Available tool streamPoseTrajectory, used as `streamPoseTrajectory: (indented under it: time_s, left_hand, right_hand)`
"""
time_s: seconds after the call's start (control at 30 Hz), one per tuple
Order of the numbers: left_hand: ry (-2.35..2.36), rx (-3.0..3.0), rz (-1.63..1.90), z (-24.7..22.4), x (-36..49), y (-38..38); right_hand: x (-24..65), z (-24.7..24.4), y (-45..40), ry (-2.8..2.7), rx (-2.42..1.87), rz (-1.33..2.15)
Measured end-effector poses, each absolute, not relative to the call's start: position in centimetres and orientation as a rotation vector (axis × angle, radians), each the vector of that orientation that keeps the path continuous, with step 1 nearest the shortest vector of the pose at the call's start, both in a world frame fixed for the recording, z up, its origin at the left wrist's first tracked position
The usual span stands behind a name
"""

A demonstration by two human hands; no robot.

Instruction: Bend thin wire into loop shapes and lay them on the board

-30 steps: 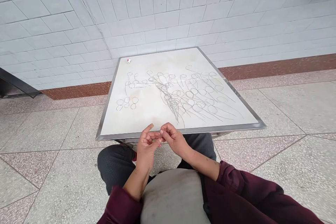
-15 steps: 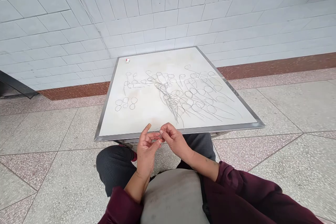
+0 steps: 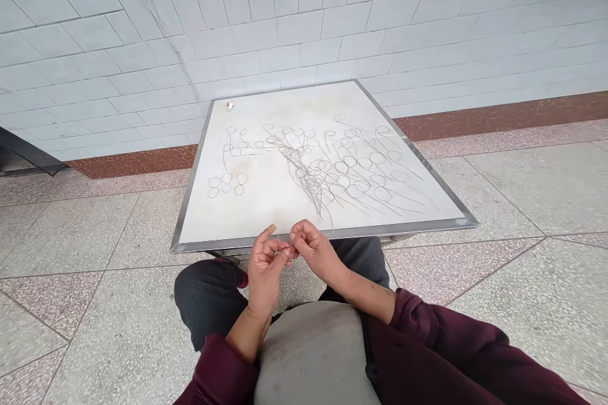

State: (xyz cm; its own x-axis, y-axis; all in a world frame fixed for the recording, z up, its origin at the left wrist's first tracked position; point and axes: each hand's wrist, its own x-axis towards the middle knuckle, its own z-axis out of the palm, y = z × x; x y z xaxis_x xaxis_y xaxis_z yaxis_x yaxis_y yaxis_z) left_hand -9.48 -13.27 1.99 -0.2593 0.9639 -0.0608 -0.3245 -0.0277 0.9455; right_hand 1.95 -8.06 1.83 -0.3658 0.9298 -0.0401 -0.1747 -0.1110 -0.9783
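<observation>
Just off the table's front edge, my left hand [image 3: 266, 266] and my right hand [image 3: 314, 253] meet at the fingertips. Between them is a thin wire [image 3: 292, 251], mostly covered by the fingers. Both hands pinch it, thumb against fingers; its exact shape is too small to make out. Beyond the hands, many thin wires with looped ends [image 3: 308, 180] lie tangled across the middle and right of the white table [image 3: 247, 221]. To the left rest several wire pieces bent into double loops like figure eights [image 3: 227, 182].
A small red and white object [image 3: 230, 106] sits at the table's far left corner. The table has a grey metal rim and stands near a white tiled wall [image 3: 304, 35]. A cord [image 3: 164, 31] hangs down that wall. Speckled floor [image 3: 475, 272] surrounds the table.
The fingertips have shifted slightly against each other around the wire, and a bit of wire now shows above my left fingers. The wires on the table lie as before.
</observation>
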Motion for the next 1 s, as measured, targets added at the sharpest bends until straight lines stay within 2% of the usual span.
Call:
streamPoseTrajectory:
  time_s: [0.3,1.0]
  left_hand:
    - [1.166,0.985,1.416,2.5,-10.2,-13.6]
    - [1.199,0.988,1.413,2.1,-10.5,-13.4]
  right_hand:
    - [2.2,2.0,-8.1,-1.29,-0.971,1.601]
    - [2.6,1.2,-8.2,-1.4,-0.917,1.572]
